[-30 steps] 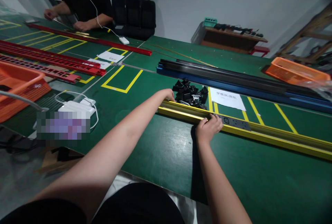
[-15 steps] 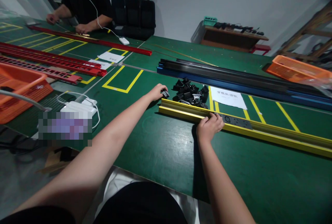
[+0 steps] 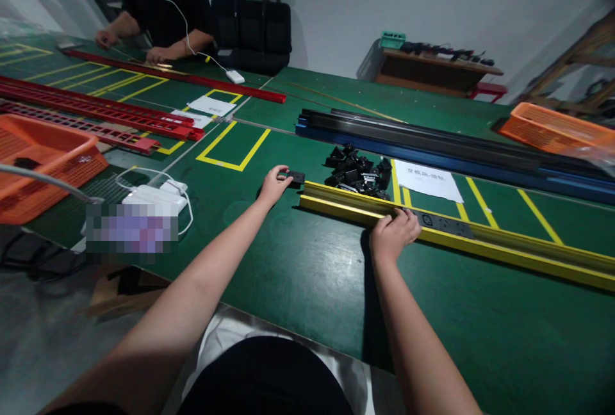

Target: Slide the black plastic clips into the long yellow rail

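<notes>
- Head view: left hand pinches a black module beside the yellow channel rail's end.
- Right hand curls over the rail; cannot tell if clamped.

Room between forearms; yellow rail, black pile block beyond.

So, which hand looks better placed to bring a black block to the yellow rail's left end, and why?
Probably the left hand: it holds a black block just off that end. The right hand is farther along, touching the yellow rail.
</notes>
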Available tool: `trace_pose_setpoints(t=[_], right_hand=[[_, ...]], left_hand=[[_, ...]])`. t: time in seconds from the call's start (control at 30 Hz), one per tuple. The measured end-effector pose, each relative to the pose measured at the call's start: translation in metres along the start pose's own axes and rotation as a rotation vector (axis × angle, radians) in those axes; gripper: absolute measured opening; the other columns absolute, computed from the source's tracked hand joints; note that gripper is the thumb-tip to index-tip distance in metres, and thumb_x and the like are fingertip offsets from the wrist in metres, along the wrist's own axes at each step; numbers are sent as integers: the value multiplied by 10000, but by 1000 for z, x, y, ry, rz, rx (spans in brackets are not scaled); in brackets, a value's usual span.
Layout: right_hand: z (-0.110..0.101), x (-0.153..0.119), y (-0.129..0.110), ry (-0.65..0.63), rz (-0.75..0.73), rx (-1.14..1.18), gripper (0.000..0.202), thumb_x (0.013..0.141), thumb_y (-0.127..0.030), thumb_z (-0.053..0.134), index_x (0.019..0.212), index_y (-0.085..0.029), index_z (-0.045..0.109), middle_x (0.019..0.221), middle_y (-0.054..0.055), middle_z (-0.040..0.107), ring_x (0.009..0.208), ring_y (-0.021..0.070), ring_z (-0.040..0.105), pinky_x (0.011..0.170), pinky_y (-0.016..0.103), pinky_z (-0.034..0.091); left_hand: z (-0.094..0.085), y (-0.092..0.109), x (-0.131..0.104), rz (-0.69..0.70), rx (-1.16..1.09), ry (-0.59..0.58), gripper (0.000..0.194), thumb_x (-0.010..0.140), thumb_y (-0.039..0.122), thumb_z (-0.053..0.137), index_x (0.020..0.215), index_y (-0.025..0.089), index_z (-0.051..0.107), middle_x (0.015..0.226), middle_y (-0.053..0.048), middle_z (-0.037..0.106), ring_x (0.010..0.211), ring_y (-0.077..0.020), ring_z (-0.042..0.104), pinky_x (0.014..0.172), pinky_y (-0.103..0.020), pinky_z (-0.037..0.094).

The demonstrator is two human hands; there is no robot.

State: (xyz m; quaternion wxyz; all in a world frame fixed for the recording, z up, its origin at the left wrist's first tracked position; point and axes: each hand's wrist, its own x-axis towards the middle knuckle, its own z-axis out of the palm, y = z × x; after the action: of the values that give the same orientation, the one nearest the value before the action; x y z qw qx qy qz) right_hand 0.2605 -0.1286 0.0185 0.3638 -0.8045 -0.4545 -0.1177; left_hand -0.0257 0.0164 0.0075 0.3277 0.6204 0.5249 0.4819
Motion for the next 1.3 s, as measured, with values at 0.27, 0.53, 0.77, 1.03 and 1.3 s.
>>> trace_pose_setpoints(t=[0.27,0.53,0.77,1.03,1.3], right_hand=[[3,0,4,4,-17,11,403,836,-270,297,1162,-107,468,1286,194,394,1260,292,251,1037,542,156],[3,1,4,-6,6,-11,400,850,-278,293,1163,-116,483,1296,180,399,1263,299,258,1031,536,163],[10,1,11,82,-46,29,367,854,-284,326,1121,-115,511,1247,175,447,1223,289,315,1032,524,187],[12,0,12,110,-63,56,348,851,-275,339,1113,-121,508,1235,171,451,1217,286,315,1036,526,185],[10,-1,11,93,-62,78,343,842,-279,346,1117,-142,498,1244,164,429,1219,308,308,1011,563,200]], left_hand=[[-3,2,3,-74,-69,201,369,757,261,567,1104,146,521,813,-47,669,688,-110,644,643,-228,510],[-2,4,12,-7,-80,85,140,758,278,548,788,143,567,728,-52,647,692,-140,659,627,-255,525],[5,6,6,-56,275,180,348,767,441,543,966,156,556,947,-115,651,886,-199,615,831,-351,466],[20,13,-3,-108,469,76,369,671,420,664,947,188,589,1047,-124,614,1032,-275,516,876,-399,393],[29,11,-14,40,36,167,229,711,254,620,910,180,534,918,-47,590,858,-145,555,784,-263,439]])
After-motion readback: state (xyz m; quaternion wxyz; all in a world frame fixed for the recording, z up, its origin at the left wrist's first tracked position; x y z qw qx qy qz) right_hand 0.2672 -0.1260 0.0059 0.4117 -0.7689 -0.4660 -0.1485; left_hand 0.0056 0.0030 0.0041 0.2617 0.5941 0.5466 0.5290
